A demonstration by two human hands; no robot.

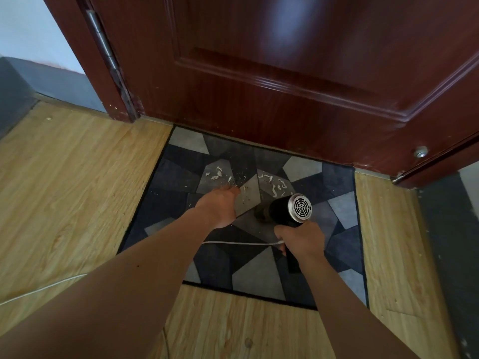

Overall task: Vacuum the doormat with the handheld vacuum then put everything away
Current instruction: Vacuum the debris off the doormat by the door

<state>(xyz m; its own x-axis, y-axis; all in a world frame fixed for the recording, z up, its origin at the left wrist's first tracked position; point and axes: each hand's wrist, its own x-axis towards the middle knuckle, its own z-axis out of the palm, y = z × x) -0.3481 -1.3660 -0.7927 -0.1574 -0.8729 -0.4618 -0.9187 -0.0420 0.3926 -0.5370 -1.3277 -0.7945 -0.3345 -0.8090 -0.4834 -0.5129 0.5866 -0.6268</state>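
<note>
Doormat point(176, 177) lies flat in the middle of the frame, on the wood floor point(77, 190). Its far edge is right up against the dark red door point(259, 73). It has gray and dark blue patches. White scraps point(217, 174) and tiny crumbs sit on its upper middle part.

Your right hand point(302, 240) is just right of the middle, low over the mat. Its fingers are curled tight round the handle of the handheld vacuum point(281, 211). The vacuum is black. Its round silver grille point(300, 207) faces up toward you. Its front end points down and left at the mat, just below the scraps. It is not clear if the front end touches the mat. A thin white cord point(241, 243) comes out by your right hand and runs left across the mat. It goes behind your left arm and shows again on the floor at the lower left.

Your left arm is stretched out long from the lower left of the frame to the middle. Your left hand point(219, 206) is by the scraps, with its back turned to you. Its fingers go down to the mat and bend out of view, so you cannot tell if they hold anything. Your two hands are near each other, not touching.
</note>
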